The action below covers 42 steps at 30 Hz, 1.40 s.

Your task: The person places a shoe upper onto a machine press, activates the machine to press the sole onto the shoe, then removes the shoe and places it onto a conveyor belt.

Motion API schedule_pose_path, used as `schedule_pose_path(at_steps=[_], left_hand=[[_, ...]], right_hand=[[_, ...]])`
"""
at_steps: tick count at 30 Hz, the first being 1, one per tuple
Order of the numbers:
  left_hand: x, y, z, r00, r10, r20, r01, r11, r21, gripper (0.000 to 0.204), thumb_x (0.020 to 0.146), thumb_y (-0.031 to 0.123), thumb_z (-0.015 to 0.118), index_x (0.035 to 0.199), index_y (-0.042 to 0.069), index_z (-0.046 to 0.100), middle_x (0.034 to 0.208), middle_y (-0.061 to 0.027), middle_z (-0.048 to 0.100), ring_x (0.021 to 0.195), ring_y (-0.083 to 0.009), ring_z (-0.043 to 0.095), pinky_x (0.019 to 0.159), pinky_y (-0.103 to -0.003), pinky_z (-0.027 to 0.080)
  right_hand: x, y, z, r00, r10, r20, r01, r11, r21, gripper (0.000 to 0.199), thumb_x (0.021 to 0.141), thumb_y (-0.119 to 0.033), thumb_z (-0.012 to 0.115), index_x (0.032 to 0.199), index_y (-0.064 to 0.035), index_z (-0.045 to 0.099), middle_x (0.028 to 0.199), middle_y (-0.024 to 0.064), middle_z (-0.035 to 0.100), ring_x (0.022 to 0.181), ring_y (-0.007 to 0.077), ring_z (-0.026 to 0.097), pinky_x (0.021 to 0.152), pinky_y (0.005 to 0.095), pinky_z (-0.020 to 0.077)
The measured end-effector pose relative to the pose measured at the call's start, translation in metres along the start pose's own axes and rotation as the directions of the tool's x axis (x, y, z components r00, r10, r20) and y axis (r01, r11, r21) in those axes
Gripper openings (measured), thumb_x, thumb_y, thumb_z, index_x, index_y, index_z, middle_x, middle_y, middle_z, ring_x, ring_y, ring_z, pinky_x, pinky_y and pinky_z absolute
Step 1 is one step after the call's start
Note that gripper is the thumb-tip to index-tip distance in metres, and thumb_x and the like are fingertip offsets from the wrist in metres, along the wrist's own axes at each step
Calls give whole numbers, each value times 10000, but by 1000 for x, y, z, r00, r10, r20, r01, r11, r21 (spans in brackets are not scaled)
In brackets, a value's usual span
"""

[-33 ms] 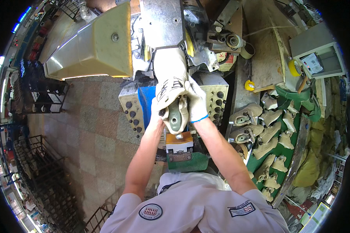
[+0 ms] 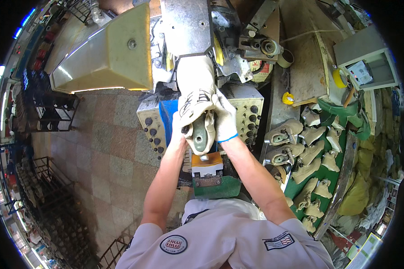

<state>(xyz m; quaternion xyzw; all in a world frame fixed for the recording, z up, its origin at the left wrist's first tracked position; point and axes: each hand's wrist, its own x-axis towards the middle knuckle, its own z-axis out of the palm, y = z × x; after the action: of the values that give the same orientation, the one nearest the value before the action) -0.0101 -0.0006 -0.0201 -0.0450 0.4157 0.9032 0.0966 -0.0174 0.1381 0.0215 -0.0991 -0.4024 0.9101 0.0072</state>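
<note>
A beige shoe upper (image 2: 196, 107) with dark laces sits on a green shoe last (image 2: 201, 135), its heel end toward me. The toe end points at the metal head of a machine (image 2: 187, 29), just under its plate. My left hand (image 2: 178, 128) grips the upper's left side, its fingers partly hidden by the shoe. On the opposite side my right hand (image 2: 226, 115), in a white glove with a blue cuff edge, is closed against the upper. Below the heel is a machine support with an orange-brown pad (image 2: 207, 160).
Control panels with dark knobs (image 2: 245, 114) flank the shoe. A yellowish machine cover (image 2: 105, 54) juts out at left. Several beige uppers (image 2: 309, 154) lie on a green-topped bench at right, beside a grey box (image 2: 368, 58). Dark racks (image 2: 54, 105) stand on the left.
The shoe's heel end and both hands have shifted very slightly to the left. Both hands keep their hold.
</note>
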Motion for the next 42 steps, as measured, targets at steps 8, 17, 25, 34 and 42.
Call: schedule_pose_path(at_steps=[8,17,25,34,42], left_hand=[[-7,23,-2,997,38,70,-56,959,278,312,977,114,606,1241,-42,663,1203,-97,693,1052,-157,653,930,-295,520],[4,-48,18,997,-40,-66,71,812,579,313,989,304,633,974,7,731,911,-131,755,785,-153,701,710,-341,592],[-34,103,24,982,33,-187,40,926,375,507,918,331,693,1278,-19,624,953,-53,678,770,-111,615,691,-305,524],[-94,127,9,951,295,-96,-210,841,499,261,647,48,688,555,26,445,549,25,393,561,-81,340,499,-331,288],[-147,143,20,866,437,-244,-207,757,620,139,689,41,754,785,-46,704,635,26,571,609,-75,500,554,-327,404]], right_hand=[[-17,8,7,996,68,-54,-61,991,117,395,1057,-199,485,1395,-2,537,1244,105,635,1113,191,620,1005,326,494],[13,17,-98,995,57,78,-46,989,-144,332,963,-178,581,1233,12,619,1154,104,656,1058,182,620,932,339,518],[20,9,-139,912,408,45,-407,913,-34,556,1043,-421,371,1408,-10,460,1388,155,505,1192,235,556,994,382,514],[-32,79,21,730,536,424,-467,844,-263,385,1041,-379,379,1209,-44,470,1175,101,501,1029,209,549,874,381,494],[-26,101,83,666,456,590,-297,888,-351,283,1040,-342,386,1032,-75,478,985,53,497,883,185,543,768,380,476]])
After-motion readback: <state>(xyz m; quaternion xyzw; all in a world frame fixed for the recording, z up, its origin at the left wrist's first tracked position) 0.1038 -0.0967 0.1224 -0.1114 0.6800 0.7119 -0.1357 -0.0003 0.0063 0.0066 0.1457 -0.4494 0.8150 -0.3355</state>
